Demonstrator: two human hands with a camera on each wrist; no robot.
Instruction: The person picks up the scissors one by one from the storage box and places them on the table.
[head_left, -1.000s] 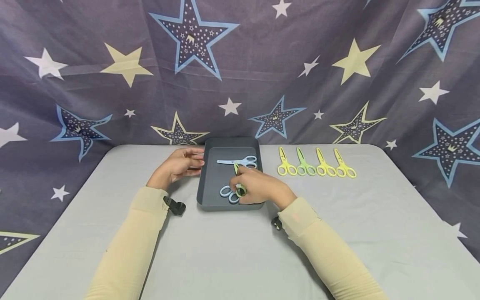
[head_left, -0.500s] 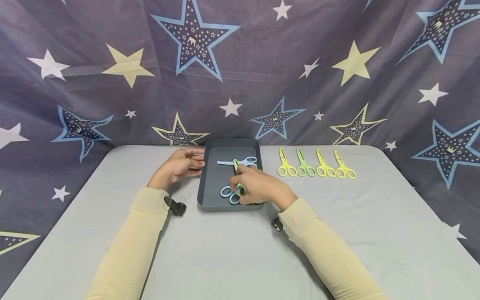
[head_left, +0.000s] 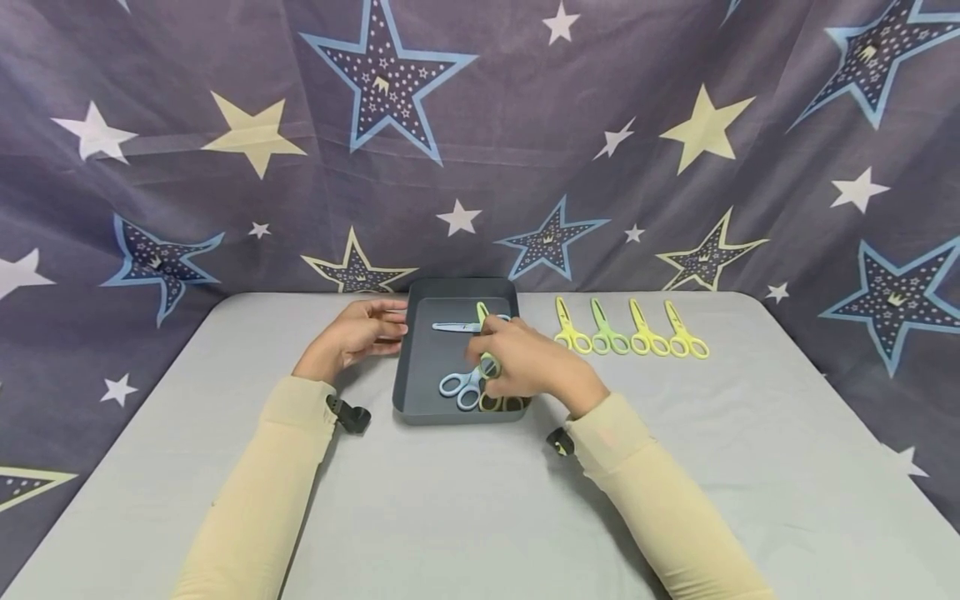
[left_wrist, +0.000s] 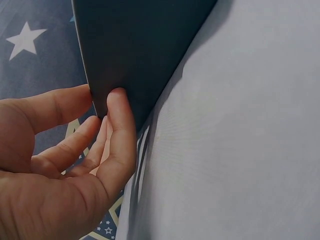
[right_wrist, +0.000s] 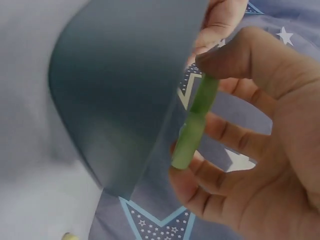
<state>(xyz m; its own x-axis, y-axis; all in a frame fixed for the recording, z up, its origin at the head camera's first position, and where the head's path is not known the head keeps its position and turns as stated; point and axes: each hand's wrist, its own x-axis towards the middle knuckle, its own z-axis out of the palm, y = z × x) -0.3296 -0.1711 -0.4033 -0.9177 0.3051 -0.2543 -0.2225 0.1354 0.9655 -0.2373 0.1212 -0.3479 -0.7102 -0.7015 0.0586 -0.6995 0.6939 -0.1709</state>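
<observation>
A dark grey tray (head_left: 420, 367) sits mid-table. My left hand (head_left: 375, 327) holds its left wall, thumb (left_wrist: 120, 115) on the outer face of the tray (left_wrist: 145, 45) and index fingertip at the rim. My right hand (head_left: 489, 360) hovers over the tray's right side and pinches green scissors (head_left: 483, 317), blades pointing away from me. In the right wrist view the green handle (right_wrist: 195, 125) lies between thumb and fingers. Inside the tray lie blue scissors (head_left: 459, 327) at the far end, another blue pair (head_left: 459, 387) near the front, and dark olive handles (head_left: 501, 404) under my hand.
Several yellow and green scissors (head_left: 628, 333) lie in a row on the grey tablecloth (head_left: 465, 500) right of the tray. A star-patterned cloth (head_left: 480, 142) hangs behind the table. Black straps show at both wrists.
My right hand has lifted the green scissors and carried them up and slightly right, uncovering the front blue pair and olive handles. The left hand has stayed on the tray.
</observation>
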